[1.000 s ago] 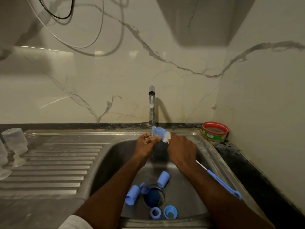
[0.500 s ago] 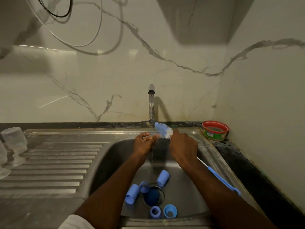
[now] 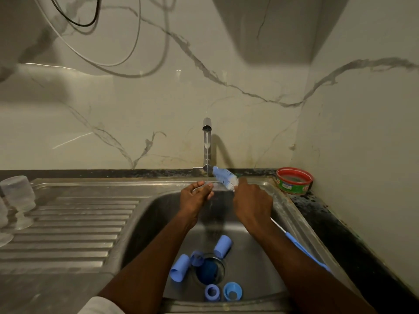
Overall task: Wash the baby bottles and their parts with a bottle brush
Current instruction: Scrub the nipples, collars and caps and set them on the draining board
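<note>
Setting: a home kitchen, seen at the sink corner.
Sink: stainless steel basin around and below the two hands.
Drainboard: ribbed steel surface left of the grip, carrying upturned clear bottles.
Tap: single chrome spout on the back edge just beyond the grip, water running.
Walls: glossy marble-patterned panels behind and to the right, meeting in a corner.
Counter: dark speckled stone right of the grip, bearing a red-rimmed tub.
</note>
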Demonstrator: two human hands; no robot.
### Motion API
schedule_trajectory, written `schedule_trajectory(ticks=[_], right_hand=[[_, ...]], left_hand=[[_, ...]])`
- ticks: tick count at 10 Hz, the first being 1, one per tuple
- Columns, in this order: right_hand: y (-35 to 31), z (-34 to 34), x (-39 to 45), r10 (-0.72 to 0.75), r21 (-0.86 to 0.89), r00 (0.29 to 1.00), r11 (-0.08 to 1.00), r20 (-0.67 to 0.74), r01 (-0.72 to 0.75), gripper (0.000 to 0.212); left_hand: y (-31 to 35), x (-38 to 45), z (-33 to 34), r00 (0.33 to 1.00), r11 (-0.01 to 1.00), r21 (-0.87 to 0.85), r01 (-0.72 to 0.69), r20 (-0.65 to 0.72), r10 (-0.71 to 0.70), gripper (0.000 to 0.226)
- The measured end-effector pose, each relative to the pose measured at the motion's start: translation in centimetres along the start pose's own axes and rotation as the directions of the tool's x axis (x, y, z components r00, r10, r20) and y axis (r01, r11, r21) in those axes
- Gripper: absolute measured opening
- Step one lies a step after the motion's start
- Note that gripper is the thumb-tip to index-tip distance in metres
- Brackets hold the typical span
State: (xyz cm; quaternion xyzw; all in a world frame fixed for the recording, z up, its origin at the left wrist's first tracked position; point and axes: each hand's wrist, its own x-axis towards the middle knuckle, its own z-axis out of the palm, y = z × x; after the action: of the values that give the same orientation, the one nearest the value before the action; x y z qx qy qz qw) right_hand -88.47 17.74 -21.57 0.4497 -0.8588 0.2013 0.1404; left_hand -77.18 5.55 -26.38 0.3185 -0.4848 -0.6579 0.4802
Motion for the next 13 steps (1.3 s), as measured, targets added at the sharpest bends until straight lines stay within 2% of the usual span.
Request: schedule_trajectory(ticks=[1, 2, 4, 6, 7, 9, 11, 12, 13], right_hand=[[-0.3, 0.1, -0.7, -0.042, -0.013, 0.999, 0.999, 0.008, 0.042, 0.036], [-0.8, 0.4, -1.2, -0.080, -0.032, 0.996, 0.996, 0.039, 0.081, 0.039], [-1.1, 0.3, -1.2, -0.084, -0.002, 0.996, 0.996, 0.017, 0.084, 0.040], [-1.0, 0.3, -1.3, -0.107, 0.016, 0.994, 0.994, 0.005, 0.107, 0.043], [-1.2, 0.3, -1.3, -0.108, 0.000, 0.994, 0.994, -0.003, 0.108, 0.042], [-1.3, 0.5, -1.6, -0.139, 0.003, 0.990, 0.990, -0.011, 0.139, 0.039], [-1.1, 0.2, -1.5, -0.119, 0.022, 0.993, 0.993, 0.023, 0.119, 0.043], [-1.0, 0.0, -1.4, -0.109, 0.032, 0.994, 0.994, 0.026, 0.108, 0.043], [-0.9, -0.2, -1.4, -0.099, 0.032, 0.995, 0.995, 0.011, 0.098, 0.038]], left_hand=[[-0.3, 0.0, -0.1, 1.000, 1.000, 0.006, -0.027, -0.007, 0.027, 0.021], [-0.1, -0.4, 0.2, 0.998, 0.999, -0.011, -0.041, 0.056, 0.042, 0.017], [0.6, -1.0, 0.5, 0.998, 0.996, -0.081, -0.048, 0.045, 0.052, 0.024], [0.3, -0.9, 0.7, 0.999, 0.999, -0.030, -0.037, 0.019, 0.037, 0.021], [0.2, -0.7, 0.4, 0.999, 0.998, -0.057, -0.041, 0.013, 0.042, 0.017], [-0.2, -0.4, 0.1, 0.997, 0.994, 0.083, -0.073, -0.035, 0.076, 0.020], [0.1, -0.9, 0.6, 1.000, 0.999, 0.035, -0.004, -0.001, 0.004, 0.016], [0.2, -1.3, 0.9, 1.000, 0.999, 0.036, -0.018, 0.015, 0.018, 0.020], [0.5, -1.4, 0.8, 0.999, 0.999, -0.038, -0.005, 0.032, 0.006, 0.018]])
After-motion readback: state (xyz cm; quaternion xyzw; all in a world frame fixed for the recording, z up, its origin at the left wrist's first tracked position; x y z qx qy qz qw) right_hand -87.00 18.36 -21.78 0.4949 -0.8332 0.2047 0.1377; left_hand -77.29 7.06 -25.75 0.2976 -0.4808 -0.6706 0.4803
